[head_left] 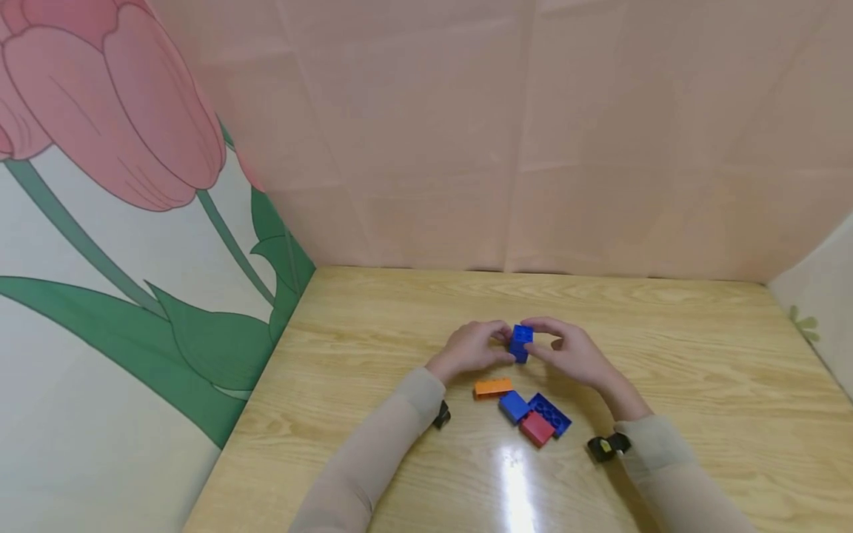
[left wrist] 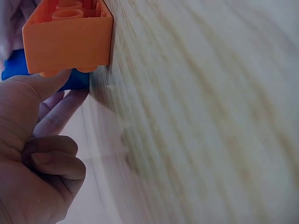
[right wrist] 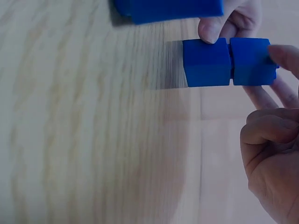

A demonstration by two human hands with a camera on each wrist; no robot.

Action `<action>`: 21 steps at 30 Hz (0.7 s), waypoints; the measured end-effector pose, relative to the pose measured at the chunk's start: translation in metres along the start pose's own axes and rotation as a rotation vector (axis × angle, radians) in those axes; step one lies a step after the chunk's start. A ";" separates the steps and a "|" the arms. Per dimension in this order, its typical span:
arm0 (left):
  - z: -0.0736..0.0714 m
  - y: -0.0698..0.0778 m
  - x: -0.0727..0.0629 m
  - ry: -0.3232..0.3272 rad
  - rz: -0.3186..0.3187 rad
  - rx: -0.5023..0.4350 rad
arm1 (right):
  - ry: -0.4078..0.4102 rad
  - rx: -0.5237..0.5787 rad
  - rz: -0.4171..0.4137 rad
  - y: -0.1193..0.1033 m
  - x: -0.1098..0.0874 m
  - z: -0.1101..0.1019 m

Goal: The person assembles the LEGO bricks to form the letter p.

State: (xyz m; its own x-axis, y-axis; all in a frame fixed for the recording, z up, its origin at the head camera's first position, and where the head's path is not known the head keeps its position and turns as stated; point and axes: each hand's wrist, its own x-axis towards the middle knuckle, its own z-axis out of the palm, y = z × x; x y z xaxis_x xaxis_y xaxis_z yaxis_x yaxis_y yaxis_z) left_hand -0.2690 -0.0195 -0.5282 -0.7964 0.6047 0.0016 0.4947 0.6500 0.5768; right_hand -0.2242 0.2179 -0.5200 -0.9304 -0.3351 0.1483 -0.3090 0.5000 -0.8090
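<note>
Two blue building bricks stand one above the other on the table. The upper brick (head_left: 523, 334) is pinched between thumb and fingers of my right hand (head_left: 578, 357). Lower down, my left hand (head_left: 472, 348) grips the lower brick (right wrist: 208, 65), its thumb on the near side. A thin gap shows between the two bricks in the right wrist view; whether they are fully joined I cannot tell. Just in front of my left hand lies an orange brick (head_left: 493, 389) on its side, its hollow underside partly visible in the left wrist view.
Nearer me, a blue brick (head_left: 514, 407), a red brick (head_left: 536, 429) and a wider blue brick (head_left: 558, 422) with its hollow underside up lie close together on the wooden table (head_left: 373, 318). A pink sheet (head_left: 426, 148) hangs behind the table's far edge.
</note>
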 end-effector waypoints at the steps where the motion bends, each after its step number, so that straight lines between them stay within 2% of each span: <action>1: 0.000 0.000 0.000 0.002 -0.001 0.004 | 0.001 -0.001 0.004 0.000 0.001 0.001; 21: 0.001 0.002 -0.001 0.005 -0.004 0.011 | 0.044 -0.005 0.068 -0.003 0.003 0.008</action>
State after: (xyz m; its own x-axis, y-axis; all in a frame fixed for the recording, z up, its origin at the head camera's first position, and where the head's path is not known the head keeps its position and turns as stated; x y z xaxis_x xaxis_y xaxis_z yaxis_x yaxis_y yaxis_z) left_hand -0.2673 -0.0181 -0.5283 -0.8004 0.5994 0.0034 0.4949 0.6577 0.5678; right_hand -0.2247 0.2092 -0.5217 -0.9569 -0.2653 0.1181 -0.2459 0.5241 -0.8154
